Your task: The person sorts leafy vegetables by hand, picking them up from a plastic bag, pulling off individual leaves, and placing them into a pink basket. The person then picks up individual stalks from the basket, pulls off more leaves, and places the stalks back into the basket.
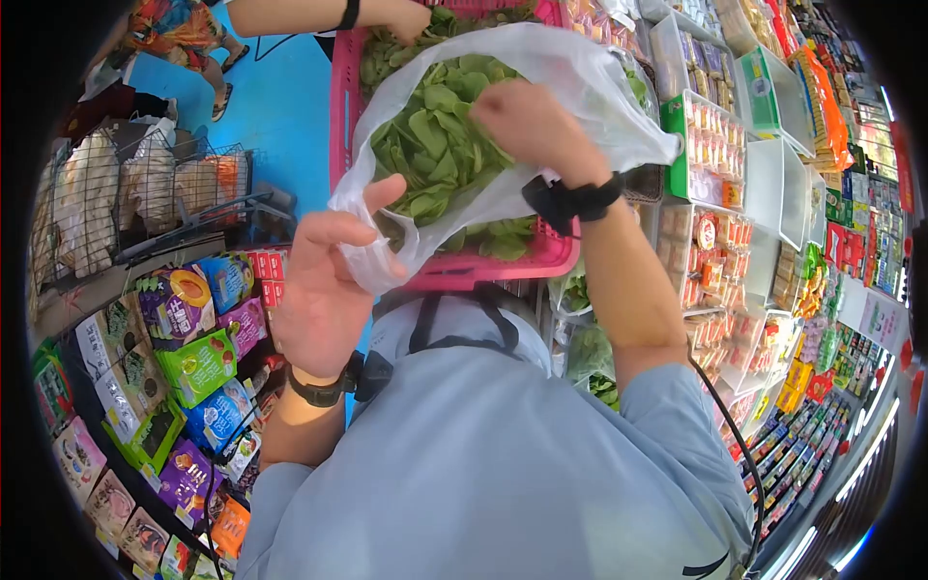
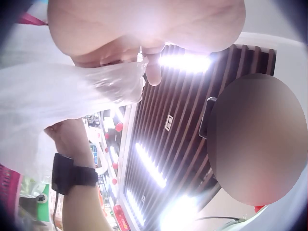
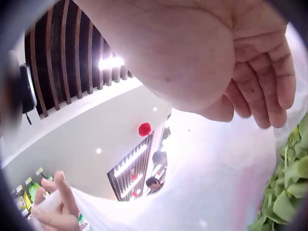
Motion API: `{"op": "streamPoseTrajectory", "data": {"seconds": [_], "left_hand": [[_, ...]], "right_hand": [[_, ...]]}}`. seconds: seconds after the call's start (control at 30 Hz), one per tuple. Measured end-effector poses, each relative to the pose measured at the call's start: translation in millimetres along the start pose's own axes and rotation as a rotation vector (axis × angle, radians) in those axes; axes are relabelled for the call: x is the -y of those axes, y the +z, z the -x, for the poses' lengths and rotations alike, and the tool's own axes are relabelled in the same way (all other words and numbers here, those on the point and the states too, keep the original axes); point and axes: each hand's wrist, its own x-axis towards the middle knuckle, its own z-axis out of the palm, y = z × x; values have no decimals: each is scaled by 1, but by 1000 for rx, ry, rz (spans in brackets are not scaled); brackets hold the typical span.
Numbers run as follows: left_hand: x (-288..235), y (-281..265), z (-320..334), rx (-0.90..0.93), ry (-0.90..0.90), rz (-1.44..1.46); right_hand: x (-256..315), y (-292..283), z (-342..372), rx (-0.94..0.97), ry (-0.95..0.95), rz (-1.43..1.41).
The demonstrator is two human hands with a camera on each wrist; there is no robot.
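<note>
A translucent plastic bag [image 1: 570,72] is spread over leafy greens [image 1: 435,145] in a pink crate [image 1: 474,273]. My left hand [image 1: 333,280] grips the near edge of the bag; the right wrist view shows its fingers [image 3: 60,204] bent around the plastic. Above the greens, at the mouth of the bag, is my right hand [image 1: 527,121]. Its palm and loosely bent fingers [image 3: 260,89] show in the right wrist view, with nothing visible in them and leaves [image 3: 288,187] to one side. Part of the left fingers is hidden by the bag in the left wrist view.
Another person's hand [image 1: 406,21] reaches into the crate's far side. Wire baskets [image 1: 145,188] with goods stand at the left, above colourful snack packets [image 1: 198,367]. Shelf bins [image 1: 710,242] of packaged food line the right. Bagged greens [image 1: 590,353] lie beside my right elbow.
</note>
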Motion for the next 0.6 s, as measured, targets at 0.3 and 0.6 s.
{"op": "streamPoseTrajectory", "data": {"seconds": [0.3,0.6], "left_hand": [[3,8,1,31,-168,-173],[-2,-1,6,-17,-89,-212]], "right_hand": [[-59,176,-10,-88,-93,87],[-28,113,-1,-283,-79,-57]]}}
